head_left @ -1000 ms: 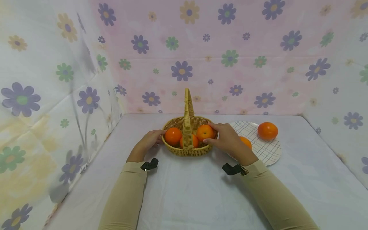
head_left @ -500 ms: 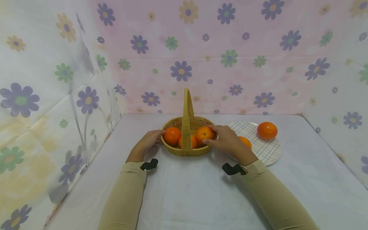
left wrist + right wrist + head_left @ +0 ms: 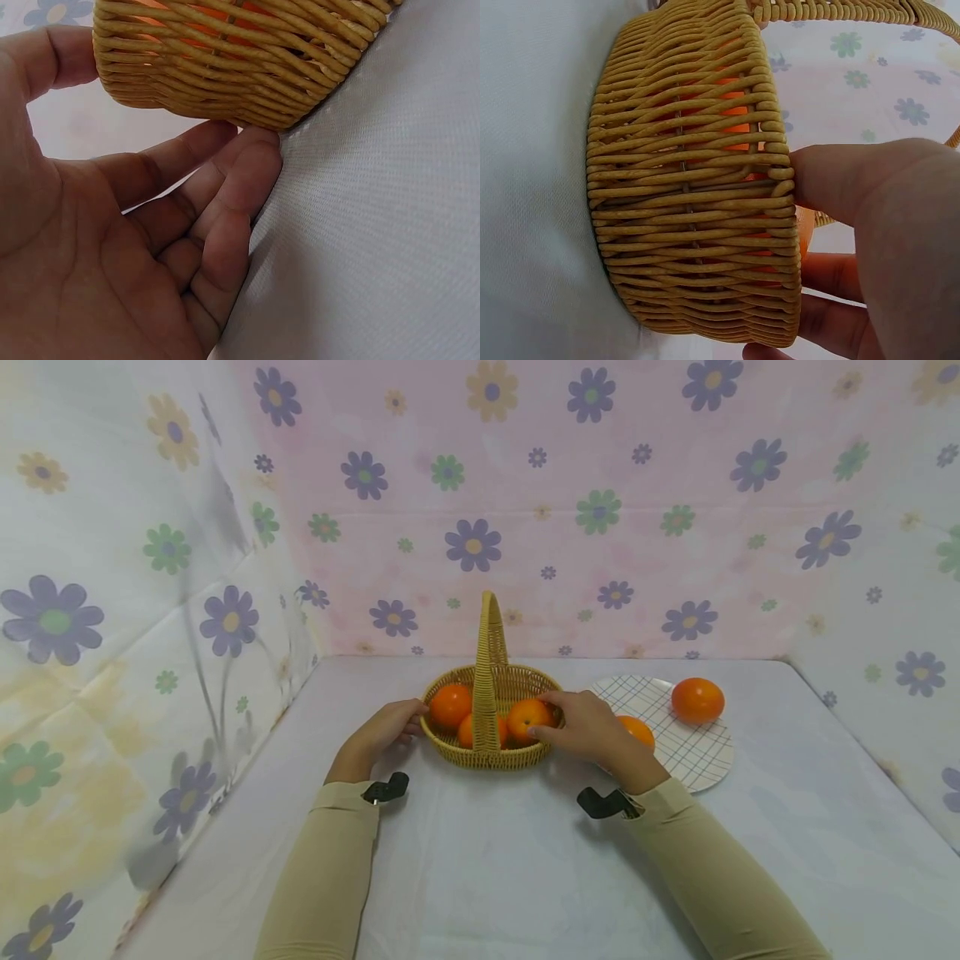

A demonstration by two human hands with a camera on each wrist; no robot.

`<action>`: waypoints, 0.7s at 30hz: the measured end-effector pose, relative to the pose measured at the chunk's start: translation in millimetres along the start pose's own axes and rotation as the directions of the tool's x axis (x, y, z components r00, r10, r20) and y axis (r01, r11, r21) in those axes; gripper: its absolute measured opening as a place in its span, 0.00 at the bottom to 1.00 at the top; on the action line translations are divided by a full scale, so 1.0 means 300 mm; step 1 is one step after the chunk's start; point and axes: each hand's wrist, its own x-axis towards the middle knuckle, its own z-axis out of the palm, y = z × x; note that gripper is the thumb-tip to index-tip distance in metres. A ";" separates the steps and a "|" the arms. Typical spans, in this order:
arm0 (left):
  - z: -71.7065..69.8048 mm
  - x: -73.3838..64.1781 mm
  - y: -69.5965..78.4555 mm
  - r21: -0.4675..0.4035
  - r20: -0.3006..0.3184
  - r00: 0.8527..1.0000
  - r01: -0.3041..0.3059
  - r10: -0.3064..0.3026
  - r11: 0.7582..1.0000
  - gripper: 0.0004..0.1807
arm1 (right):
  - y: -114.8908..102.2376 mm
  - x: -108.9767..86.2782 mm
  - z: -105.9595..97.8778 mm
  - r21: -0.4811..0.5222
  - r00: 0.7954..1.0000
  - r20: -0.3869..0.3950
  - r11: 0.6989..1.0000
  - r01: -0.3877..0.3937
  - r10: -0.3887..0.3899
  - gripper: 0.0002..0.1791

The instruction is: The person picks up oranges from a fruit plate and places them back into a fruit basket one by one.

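A wicker basket with a tall arched handle stands on the white-covered table. Inside are a glossy orange at the left, another orange partly behind the handle, and a third orange at the right. My right hand reaches over the right rim and holds this third orange between thumb and fingers. In the right wrist view the thumb crosses the woven rim. My left hand holds the basket's left end. The left wrist view shows fingertips curled against its base and one digit at its upper side.
Right of the basket lies a round white plate with a grid pattern. One orange sits at its far side, and another orange is partly hidden behind my right wrist. Flowered cloth walls enclose the table's back and sides.
My right hand has shifted slightly left and nearer with its orange. The middle orange has moved left behind the handle, and the left one has shifted slightly back. My left hand has hardly moved.
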 end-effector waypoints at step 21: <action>-0.004 0.001 -0.003 0.026 0.015 1.000 -0.021 0.021 0.999 0.27 | -0.038 -0.007 0.013 -0.102 0.998 0.061 0.995 -0.013 0.019 0.37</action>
